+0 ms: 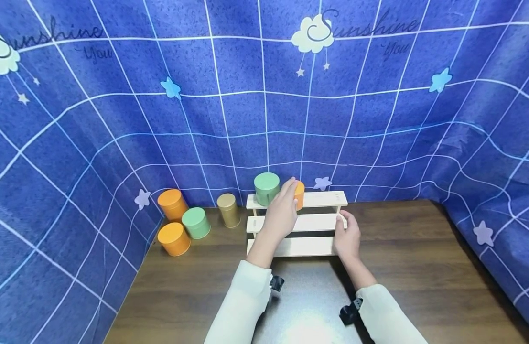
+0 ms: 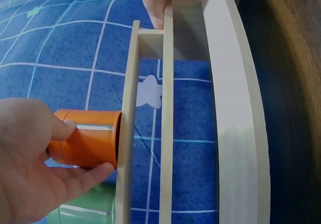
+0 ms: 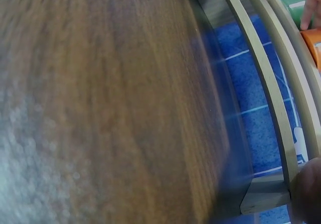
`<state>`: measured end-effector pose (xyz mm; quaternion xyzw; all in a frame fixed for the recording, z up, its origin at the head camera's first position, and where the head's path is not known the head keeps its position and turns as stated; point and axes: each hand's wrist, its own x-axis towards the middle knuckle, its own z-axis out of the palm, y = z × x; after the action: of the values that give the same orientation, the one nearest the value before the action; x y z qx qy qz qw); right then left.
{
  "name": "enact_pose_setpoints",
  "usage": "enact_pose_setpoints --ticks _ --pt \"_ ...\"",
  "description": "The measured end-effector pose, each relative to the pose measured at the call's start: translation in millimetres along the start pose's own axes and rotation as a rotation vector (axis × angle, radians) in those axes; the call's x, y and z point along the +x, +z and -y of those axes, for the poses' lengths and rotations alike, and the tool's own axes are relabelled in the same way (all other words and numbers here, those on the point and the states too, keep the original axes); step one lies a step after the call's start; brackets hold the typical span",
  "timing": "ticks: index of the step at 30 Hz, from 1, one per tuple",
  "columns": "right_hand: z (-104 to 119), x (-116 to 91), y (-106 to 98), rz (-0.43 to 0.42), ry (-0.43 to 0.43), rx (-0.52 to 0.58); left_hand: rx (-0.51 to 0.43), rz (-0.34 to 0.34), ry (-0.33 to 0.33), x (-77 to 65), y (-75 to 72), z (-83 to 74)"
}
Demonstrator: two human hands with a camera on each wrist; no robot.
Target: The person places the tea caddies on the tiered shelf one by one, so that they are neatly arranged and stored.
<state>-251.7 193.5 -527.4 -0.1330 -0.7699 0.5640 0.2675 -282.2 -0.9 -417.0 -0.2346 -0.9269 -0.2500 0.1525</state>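
My left hand (image 1: pixel 280 217) holds a small orange tin (image 2: pixel 90 146) between thumb and fingers. The tin's base meets the top step of a pale wooden three-step display rack (image 1: pixel 307 246). Beside it on that step, to the left, stands a green tin (image 1: pixel 266 190), partly hidden by the left hand in the left wrist view. At the rack's right end, my right hand (image 1: pixel 348 236) grips the middle step, thumb in front. Only a bit of that hand shows in the right wrist view.
Left of the rack stand a gold tin (image 1: pixel 228 210), another green tin (image 1: pixel 196 223) and two orange tins, one behind (image 1: pixel 173 204) and one in front (image 1: pixel 174 239). A blue grid-patterned cloth (image 1: pixel 238 114) hangs behind the brown wooden table (image 1: pixel 402 248).
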Motion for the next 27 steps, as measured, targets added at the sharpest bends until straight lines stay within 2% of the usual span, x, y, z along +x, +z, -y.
enact_pose_setpoints --ticks 5,8,13,20,24,27 --pt "-1 0 -2 0.012 0.028 0.003 -0.022 0.028 -0.002 4.2 4.8 -0.8" --pt "-1 0 -2 0.014 0.036 0.005 0.001 0.053 -0.009 6.8 6.2 -1.1" --pt "-1 1 0 0.012 0.030 0.026 0.080 0.073 -0.006 10.6 7.5 -3.3" --pt "-2 2 -1 0.006 0.040 0.019 0.206 0.024 0.056 15.2 14.9 -3.4" --pt "-1 2 -2 0.008 0.041 0.016 0.278 0.019 0.049 19.5 14.0 -6.7" --pt "-1 1 -1 0.016 0.042 0.016 0.369 0.004 0.036 21.6 13.1 -11.4"
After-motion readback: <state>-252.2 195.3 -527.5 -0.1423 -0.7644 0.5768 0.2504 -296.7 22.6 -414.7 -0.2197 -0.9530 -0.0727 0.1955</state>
